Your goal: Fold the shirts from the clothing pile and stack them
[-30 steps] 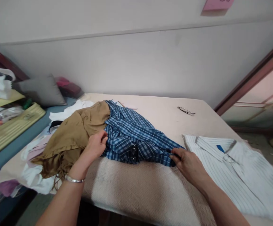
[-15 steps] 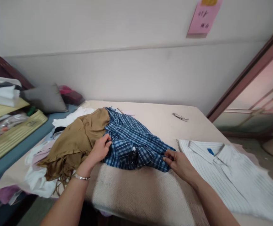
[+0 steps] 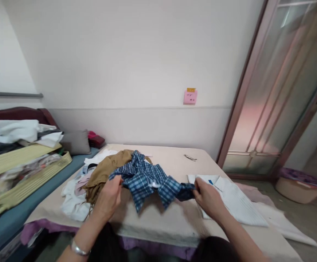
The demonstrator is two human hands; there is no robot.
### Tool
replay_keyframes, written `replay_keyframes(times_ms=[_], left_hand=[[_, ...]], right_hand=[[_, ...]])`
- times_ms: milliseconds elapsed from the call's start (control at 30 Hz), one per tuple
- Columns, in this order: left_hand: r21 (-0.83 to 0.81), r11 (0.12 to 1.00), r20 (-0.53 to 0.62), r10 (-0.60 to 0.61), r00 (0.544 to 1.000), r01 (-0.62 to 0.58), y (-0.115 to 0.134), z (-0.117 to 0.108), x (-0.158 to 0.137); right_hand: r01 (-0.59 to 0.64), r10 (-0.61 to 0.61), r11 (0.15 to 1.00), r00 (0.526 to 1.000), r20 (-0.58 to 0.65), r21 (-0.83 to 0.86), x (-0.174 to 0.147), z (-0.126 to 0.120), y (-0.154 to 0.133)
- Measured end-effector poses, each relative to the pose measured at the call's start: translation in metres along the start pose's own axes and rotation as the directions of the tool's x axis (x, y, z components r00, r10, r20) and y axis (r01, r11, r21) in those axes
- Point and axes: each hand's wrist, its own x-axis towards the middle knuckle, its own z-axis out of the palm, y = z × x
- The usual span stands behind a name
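A blue plaid shirt (image 3: 147, 180) is stretched between my two hands, its collar towards me and its collar points hanging down. My left hand (image 3: 110, 194) is closed on one shoulder of it. The other shoulder is pinched by my right hand (image 3: 206, 193). Behind, the rest of the shirt trails back onto the table beside a brown garment (image 3: 104, 169). A white striped shirt (image 3: 235, 200) lies flat on the table, partly behind my right hand.
White and pink clothes (image 3: 75, 200) are heaped at the table's left. Glasses (image 3: 190, 157) lie near the back edge of the table (image 3: 172, 153). A blue bed (image 3: 24, 196) with a yellow case (image 3: 38, 182) stands left, a basket (image 3: 297, 187) on the floor right.
Both hands have lifted the plaid shirt's collar end off the table and spread it wider. The head view has tilted up, showing more wall and the sliding door.
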Motion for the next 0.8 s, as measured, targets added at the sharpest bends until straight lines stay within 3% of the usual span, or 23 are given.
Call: replay_keyframes(times_ms=[100, 200, 267, 333, 400, 500, 667, 800], left_hand=[[0.072, 0.997, -0.210, 0.009, 0.978, 0.006, 0.029, -0.076, 0.042], [0.206, 0.978, -0.375, 0.059, 0.925, 0.021, 0.060, -0.149, 0.088], [0.310, 0.950, -0.392, 0.099, 0.914, 0.030, 0.078, -0.186, 0.115], [0.407, 0.913, -0.321, 0.122, 0.939, 0.020, 0.091, -0.210, 0.136], [0.475, 0.880, -0.205, 0.124, 0.971, -0.012, 0.098, -0.220, 0.149], [0.507, 0.859, -0.071, 0.120, 0.990, -0.068, 0.101, -0.220, 0.156], [0.432, 0.897, -0.097, 0.155, 0.983, -0.099, 0.100, -0.219, 0.149], [0.382, 0.913, -0.083, 0.184, 0.979, -0.140, 0.109, -0.235, 0.149]], right_hand=[[0.120, -0.098, 0.991, 0.954, -0.284, 0.061, 0.020, -0.082, -0.026], [0.213, -0.144, 0.975, 0.834, -0.533, 0.070, 0.040, -0.170, -0.055], [0.213, -0.148, 0.977, 0.773, -0.616, 0.032, 0.051, -0.220, -0.071], [0.183, -0.148, 0.983, 0.745, -0.650, -0.014, 0.061, -0.256, -0.083], [0.138, -0.154, 0.988, 0.762, -0.629, -0.074, 0.070, -0.276, -0.088], [0.070, -0.136, 0.988, 0.823, -0.551, -0.139, 0.075, -0.287, -0.088], [0.062, -0.114, 0.992, 0.825, -0.554, -0.111, 0.063, -0.294, -0.084], [0.098, -0.127, 0.991, 0.870, -0.475, -0.087, 0.047, -0.303, -0.084]])
